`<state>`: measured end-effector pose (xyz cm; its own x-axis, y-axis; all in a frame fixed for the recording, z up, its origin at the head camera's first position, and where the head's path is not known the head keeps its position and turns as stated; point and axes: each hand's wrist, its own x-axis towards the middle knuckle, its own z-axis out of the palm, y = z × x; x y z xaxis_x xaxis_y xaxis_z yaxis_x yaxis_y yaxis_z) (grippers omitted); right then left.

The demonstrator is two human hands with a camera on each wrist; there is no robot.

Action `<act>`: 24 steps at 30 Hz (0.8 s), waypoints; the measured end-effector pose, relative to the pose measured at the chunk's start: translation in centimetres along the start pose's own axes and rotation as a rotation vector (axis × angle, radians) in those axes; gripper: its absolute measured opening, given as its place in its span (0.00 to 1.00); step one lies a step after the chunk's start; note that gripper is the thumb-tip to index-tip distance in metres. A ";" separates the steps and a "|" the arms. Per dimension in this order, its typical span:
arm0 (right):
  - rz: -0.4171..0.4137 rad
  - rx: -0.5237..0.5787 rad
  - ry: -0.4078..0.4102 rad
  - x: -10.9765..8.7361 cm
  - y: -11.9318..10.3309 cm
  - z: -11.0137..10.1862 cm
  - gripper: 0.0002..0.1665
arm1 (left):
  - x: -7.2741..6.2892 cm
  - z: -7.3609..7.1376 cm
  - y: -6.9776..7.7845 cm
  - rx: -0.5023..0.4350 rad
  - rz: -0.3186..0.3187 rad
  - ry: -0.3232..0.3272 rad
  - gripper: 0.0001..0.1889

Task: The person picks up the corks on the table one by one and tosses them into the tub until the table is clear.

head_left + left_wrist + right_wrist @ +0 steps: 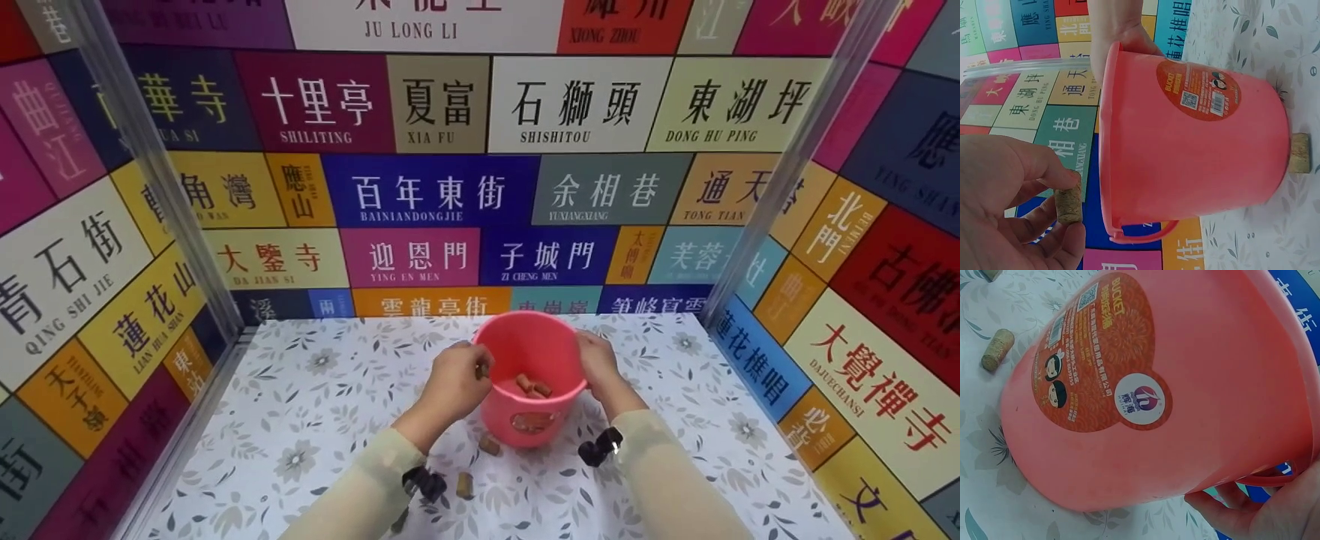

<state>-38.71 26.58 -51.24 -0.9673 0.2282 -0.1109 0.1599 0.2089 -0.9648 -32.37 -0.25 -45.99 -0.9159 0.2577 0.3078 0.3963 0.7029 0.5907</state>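
Note:
A pink bucket [499,416] with a red label stands upright on the table, and several corks [534,388] lie in its bottom. My left hand [457,379] is at the bucket's left rim. Between thumb and fingertips it pinches a cork [1068,203], outside the bucket wall in the left wrist view. My right hand [600,367] holds the bucket's right side below the rim, by the handle [1266,480]; its thumb lies against the wall and the other fingers are partly hidden. One loose cork [489,445] lies by the bucket's base, another [465,484] nearer to me.
The table carries a white cloth [300,405] with grey leaves and flowers. Panels of coloured name signs [442,191] rise behind and on both sides, with clear corner posts [780,165]. A small dark piece [401,519] shows beside my left sleeve.

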 end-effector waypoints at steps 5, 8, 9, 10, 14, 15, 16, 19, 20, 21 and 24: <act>0.011 0.015 0.000 0.0 0.1 0.0 0.28 | 0.8 0.9 0.8 0.012 0.043 -0.029 0.09; 0.011 0.022 -0.008 0.0 0.1 -0.1 0.28 | 1.2 1.6 1.4 0.018 0.056 -0.051 0.09; 0.010 0.026 -0.009 0.0 0.0 -0.1 0.28 | 1.4 1.8 1.5 0.022 0.067 -0.053 0.09; 0.005 0.022 -0.007 0.0 0.1 -0.1 0.28 | 1.5 2.0 1.7 0.035 0.079 -0.054 0.08; -0.002 0.001 -0.009 0.1 0.1 0.0 0.28 | 1.9 2.7 2.0 0.080 0.132 -0.039 0.06; -0.002 0.002 -0.009 0.1 0.1 0.0 0.28 | 2.1 2.8 2.1 0.090 0.141 -0.039 0.05; -0.002 0.000 -0.007 0.1 0.1 0.0 0.28 | 2.2 3.0 2.1 0.095 0.144 -0.043 0.05; 0.000 0.010 0.001 0.1 0.1 0.2 0.28 | 2.6 3.3 2.2 0.086 0.134 -0.058 0.07; 0.001 0.010 0.005 0.1 0.1 0.2 0.28 | 2.7 3.4 2.1 0.082 0.130 -0.062 0.08; 0.002 0.015 0.008 0.1 0.1 0.2 0.28 | 2.9 3.5 2.2 0.082 0.124 -0.067 0.09; 0.003 0.023 0.015 0.0 0.0 0.4 0.28 | 3.4 3.6 2.2 0.084 0.104 -0.078 0.10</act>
<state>-38.78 26.23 -51.37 -0.9637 0.2434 -0.1101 0.1580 0.1866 -0.9696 -34.86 4.57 -46.32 -0.8738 0.3803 0.3030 0.4852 0.7218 0.4935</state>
